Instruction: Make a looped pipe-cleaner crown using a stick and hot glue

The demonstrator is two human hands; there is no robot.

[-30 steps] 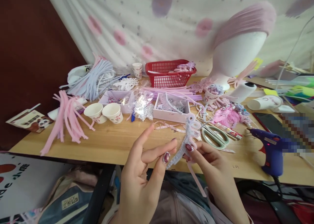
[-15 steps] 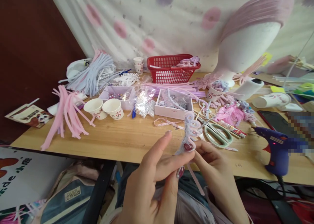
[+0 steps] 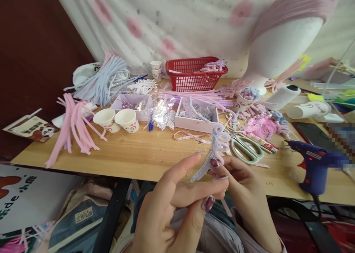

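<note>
A curved piece of pipe cleaner (image 3: pixel 212 153), grey-lilac along one side with pale pink and lilac loops along the other, stands up between my hands above the table's front edge. My right hand (image 3: pixel 245 194) pinches its looped edge with the thumb, the fingers curled behind. My left hand (image 3: pixel 177 199) is closed at its lower part, thumb and middle finger near the pink strand; the index finger points up beside it. A loose pink tail (image 3: pixel 226 208) hangs below the fingers. The exact grip of the left fingertips is partly hidden.
Green-handled scissors (image 3: pixel 246 149) lie just beyond my right hand, and a blue glue gun (image 3: pixel 312 164) stands at the right. Paper cups (image 3: pixel 127 120), a bead box (image 3: pixel 196 123), pink pipe cleaners (image 3: pixel 77 127) and a red basket (image 3: pixel 194 81) stand farther back. A white mannequin head (image 3: pixel 280 53) rises behind.
The left middle finger and thumb have shifted right, and more of the piece's lower grey end shows. The pink tail is now more covered by the fingers. The view has shifted slightly.
</note>
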